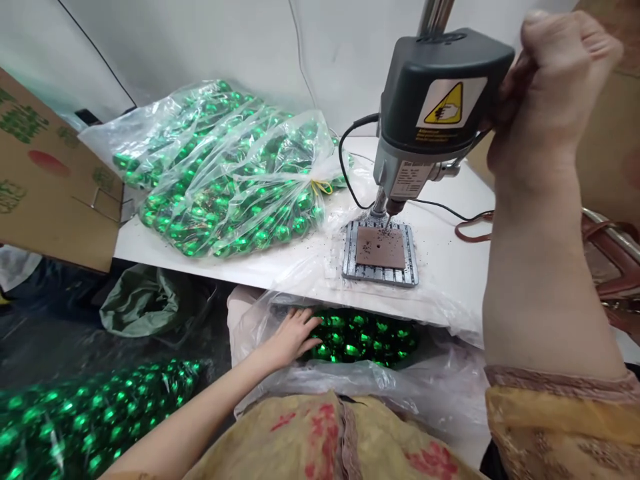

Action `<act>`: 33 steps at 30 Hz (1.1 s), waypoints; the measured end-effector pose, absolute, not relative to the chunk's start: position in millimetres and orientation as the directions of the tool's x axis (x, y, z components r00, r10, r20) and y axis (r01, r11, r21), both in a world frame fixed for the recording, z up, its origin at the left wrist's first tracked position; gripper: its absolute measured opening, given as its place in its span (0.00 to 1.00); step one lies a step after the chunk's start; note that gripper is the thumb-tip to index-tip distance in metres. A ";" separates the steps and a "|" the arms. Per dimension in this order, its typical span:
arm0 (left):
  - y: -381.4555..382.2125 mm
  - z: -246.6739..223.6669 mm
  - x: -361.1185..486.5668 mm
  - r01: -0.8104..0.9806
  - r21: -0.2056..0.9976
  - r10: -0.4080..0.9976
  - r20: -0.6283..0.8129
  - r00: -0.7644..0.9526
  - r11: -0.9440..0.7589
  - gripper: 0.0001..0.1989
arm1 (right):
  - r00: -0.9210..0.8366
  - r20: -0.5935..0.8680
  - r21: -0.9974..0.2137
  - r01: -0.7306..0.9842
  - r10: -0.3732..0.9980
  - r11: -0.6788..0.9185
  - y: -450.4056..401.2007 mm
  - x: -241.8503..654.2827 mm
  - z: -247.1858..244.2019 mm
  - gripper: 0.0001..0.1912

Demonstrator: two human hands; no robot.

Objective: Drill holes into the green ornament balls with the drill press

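Note:
In the lap lies a clear plastic bag [385, 380] with shiny green balls [357, 333] showing in its mouth. My left hand [295, 333] rests at their left edge, fingers spread and touching them. At the upper right my right hand [565, 73] is a closed fist at the side of a small drill press [450, 60], around its handle, most of which is hidden. Below the chuck [395, 207], a brown square plate [380, 248] with a small dark hole lies on the slotted metal base [413, 275]. Dark shavings are scattered over both.
A big tied plastic bag [230, 180] of green balls sits on the white table [320, 283]. A cardboard box [65, 193] stands at the left. Another bag of green balls [100, 413] is at lower left, near a green cloth sack [145, 303]. A brown strap [473, 230] lies at right.

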State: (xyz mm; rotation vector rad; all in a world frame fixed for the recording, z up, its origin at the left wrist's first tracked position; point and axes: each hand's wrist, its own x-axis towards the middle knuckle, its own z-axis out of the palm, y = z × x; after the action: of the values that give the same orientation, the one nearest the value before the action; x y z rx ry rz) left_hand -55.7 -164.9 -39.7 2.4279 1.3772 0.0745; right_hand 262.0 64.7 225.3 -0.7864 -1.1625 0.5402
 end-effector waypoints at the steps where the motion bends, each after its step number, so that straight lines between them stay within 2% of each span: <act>1: -165.1 -40.0 -56.7 0.835 0.307 0.847 -0.135 0.514 -0.457 0.17 | 0.318 0.597 -0.783 0.033 0.736 0.621 64.6 262.9 225.8 0.17; 5: -167.9 -43.9 -61.8 0.852 0.243 0.846 -0.165 0.507 -0.463 0.21 | 0.276 0.631 -0.770 0.107 0.725 0.629 59.4 264.5 228.2 0.17; 10: -173.2 -45.8 -66.9 0.826 0.227 0.808 -0.190 0.557 -0.516 0.24 | 0.217 0.645 -0.763 0.139 0.733 0.631 50.5 267.3 227.1 0.16; 14: -178.7 -37.6 -72.0 0.761 0.298 0.729 -0.235 0.643 -0.576 0.26 | 0.219 0.599 -0.801 0.186 0.770 0.570 50.3 273.1 223.3 0.12; 17: -185.9 -34.4 -79.4 0.713 0.326 0.669 -0.253 0.699 -0.621 0.27 | 0.208 0.587 -0.809 0.166 0.782 0.563 49.3 276.9 221.8 0.14; 22: -198.1 -33.1 -90.9 0.769 0.068 0.732 -0.264 0.628 -0.636 0.27 | 0.246 0.591 -0.806 0.209 0.768 0.553 33.2 284.7 217.4 0.17; 26: -204.5 -27.5 -95.6 0.769 0.012 0.744 -0.241 0.623 -0.639 0.30 | 0.262 0.604 -0.791 0.309 0.752 0.528 7.9 297.8 207.8 0.18; 28: -205.0 -24.6 -98.7 0.779 0.013 0.762 -0.200 0.616 -0.627 0.30 | 0.285 0.685 -0.720 0.409 0.671 0.561 -14.0 298.2 198.9 0.19; 31: -200.2 -19.2 -106.6 0.794 0.029 0.787 -0.118 0.606 -0.607 0.28 | 0.209 0.907 -0.419 0.534 0.366 0.734 -59.9 278.2 169.9 0.15; 32: -197.7 -16.6 -109.6 0.805 0.029 0.801 -0.094 0.592 -0.592 0.27 | 0.070 0.953 -0.283 0.547 0.294 0.788 -76.5 266.2 153.7 0.13; 33: -195.4 -13.4 -112.2 0.820 0.030 0.817 -0.074 0.572 -0.572 0.26 | -0.117 0.953 -0.182 0.512 0.278 0.840 -92.5 252.4 133.8 0.09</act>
State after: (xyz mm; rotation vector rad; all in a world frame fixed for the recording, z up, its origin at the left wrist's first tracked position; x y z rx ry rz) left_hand -112.2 -195.4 -13.4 2.7314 1.4238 -0.0798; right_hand 252.4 -92.5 133.8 -0.6152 -1.7124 -0.2218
